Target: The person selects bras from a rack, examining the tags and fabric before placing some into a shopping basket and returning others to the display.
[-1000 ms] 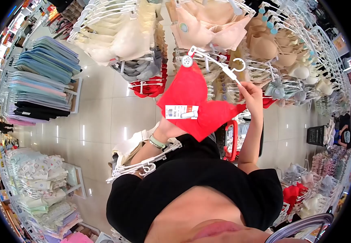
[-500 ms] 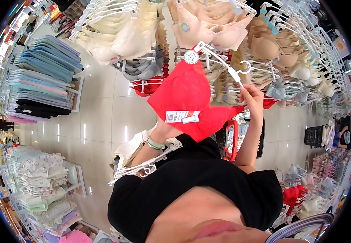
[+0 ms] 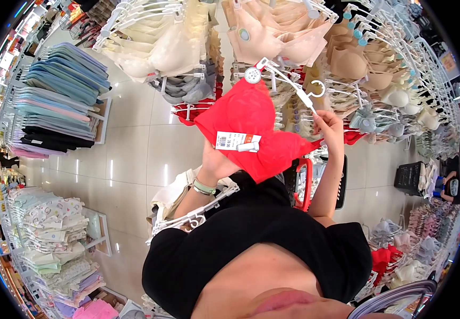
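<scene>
A red bra (image 3: 251,117) hangs slantwise in front of me on a white plastic hanger (image 3: 287,78). My right hand (image 3: 328,126) pinches the hanger's right end below its hook. From below and behind, my left hand (image 3: 218,158) supports the bra's left cup, its fingers hidden by the fabric. A white price tag (image 3: 238,142) lies across the cup. A round white label (image 3: 252,75) sits at the hanger's upper left end. Over my left forearm hang cream garments (image 3: 169,194) on white hangers (image 3: 193,215).
Racks of cream bras (image 3: 155,50), pink bras (image 3: 278,32) and beige bras (image 3: 349,61) stand ahead. Folded clothes (image 3: 62,74) and patterned garments (image 3: 54,218) line the left. A red-handled basket (image 3: 304,183) is by my right side. A person (image 3: 450,183) is at far right.
The bra's left cup and its tag have shifted and turned slightly, with more of my left hand now showing. My right hand stays on the hanger.
</scene>
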Available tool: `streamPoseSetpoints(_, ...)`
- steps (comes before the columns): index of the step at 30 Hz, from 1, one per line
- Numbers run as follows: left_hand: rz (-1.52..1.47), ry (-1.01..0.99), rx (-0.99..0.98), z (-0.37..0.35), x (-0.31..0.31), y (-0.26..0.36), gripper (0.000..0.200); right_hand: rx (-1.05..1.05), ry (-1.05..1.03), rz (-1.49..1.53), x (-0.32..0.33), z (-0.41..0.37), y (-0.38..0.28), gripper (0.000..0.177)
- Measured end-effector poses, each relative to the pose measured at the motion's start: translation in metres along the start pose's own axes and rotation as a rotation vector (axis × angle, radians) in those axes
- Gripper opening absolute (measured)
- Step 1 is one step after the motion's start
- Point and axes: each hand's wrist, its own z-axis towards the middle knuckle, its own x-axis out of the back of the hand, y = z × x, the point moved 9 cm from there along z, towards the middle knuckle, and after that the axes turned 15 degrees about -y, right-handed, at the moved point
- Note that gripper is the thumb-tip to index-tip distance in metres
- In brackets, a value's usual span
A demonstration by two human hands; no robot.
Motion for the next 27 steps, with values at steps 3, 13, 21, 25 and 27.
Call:
streamPoseSetpoints(3, -0.092, -0.109, -0.003, 0.002, -0.007, 0.0, 0.082, -0.003, 0.011, 0.001, 0.004, -0.001, 0.004, 0.013)
streamPoseSetpoints(13, -0.002, -0.04, 0.02, 0.003, -0.001, -0.003, 0.084, -0.012, -0.005, 0.025, 0.01, -0.007, 0.011, 0.013)
streamPoseSetpoints(21, 0.097, 0.061, 0.183, -0.024, 0.04, -0.011, 0.073, -0.005, 0.004, 0.028, 0.009, -0.012, 0.014, 0.013)
streamPoseSetpoints(25, 0.05, -0.008, 0.251, -0.029, 0.056, -0.022, 0.058, -0.012, 0.014, -0.001, 0.008, -0.016, 0.013, 0.013)
streamPoseSetpoints(27, -0.048, -0.107, 0.293, -0.021, 0.028, -0.029, 0.035, -0.032, 0.007, -0.031, 0.009, -0.019, 0.013, 0.013)
